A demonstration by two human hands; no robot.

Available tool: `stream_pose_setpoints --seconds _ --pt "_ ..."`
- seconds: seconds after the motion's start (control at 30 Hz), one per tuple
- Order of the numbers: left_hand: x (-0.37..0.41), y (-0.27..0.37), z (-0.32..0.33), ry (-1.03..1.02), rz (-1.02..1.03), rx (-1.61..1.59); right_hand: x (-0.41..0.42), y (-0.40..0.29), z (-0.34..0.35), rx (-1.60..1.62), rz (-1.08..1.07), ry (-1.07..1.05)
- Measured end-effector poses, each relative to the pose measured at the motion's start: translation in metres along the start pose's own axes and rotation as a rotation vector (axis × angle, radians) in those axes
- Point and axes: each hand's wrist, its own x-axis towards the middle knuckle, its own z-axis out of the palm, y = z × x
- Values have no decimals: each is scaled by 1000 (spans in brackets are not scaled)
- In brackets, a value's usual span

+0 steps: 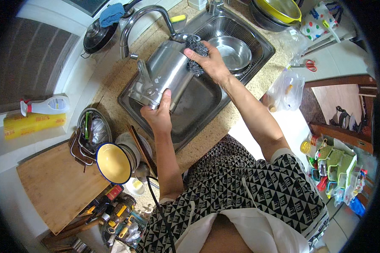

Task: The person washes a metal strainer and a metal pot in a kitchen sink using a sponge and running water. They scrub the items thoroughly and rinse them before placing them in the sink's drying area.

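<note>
A shiny stainless steel pot [174, 69] with a side handle lies tilted over the left basin of a metal double sink [205, 104]. My left hand [160, 114] grips its near lower end, thumb on the outer wall. In my right hand [213, 61] is a dark grey wire scouring pad [195, 55], pressed against the pot's far end. Water drops dot the steel near the handle. A chrome faucet [125, 38] arches beside the pot, its spout to the left. The pot's inside is hidden from me.
The right basin holds a steel bowl [232, 52]. Left of the sink stand a yellow enamel bowl [114, 163], a utensil basket [95, 126] and a wooden cutting board [60, 186]. A yellow colander [280, 11] and plastic bags [285, 90] are at the right.
</note>
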Motion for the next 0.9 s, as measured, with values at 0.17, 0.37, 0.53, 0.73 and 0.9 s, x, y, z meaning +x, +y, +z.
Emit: stream_pose_setpoints --seconds 0.17,0.37,0.53,0.73,0.9 --pt "2 -9 1 68 -76 -163 -13 4 -20 221 -27 -256" --pt "-3 -5 -1 -19 -49 -54 -19 14 -20 147 -75 -214" --pt "-4 10 -1 -108 -4 39 -5 15 -12 160 44 -68" --pt "0 8 -1 -166 110 112 25 -4 1 -136 151 -37" --pt "-1 -2 -4 -246 159 183 55 -4 2 -211 313 -154"
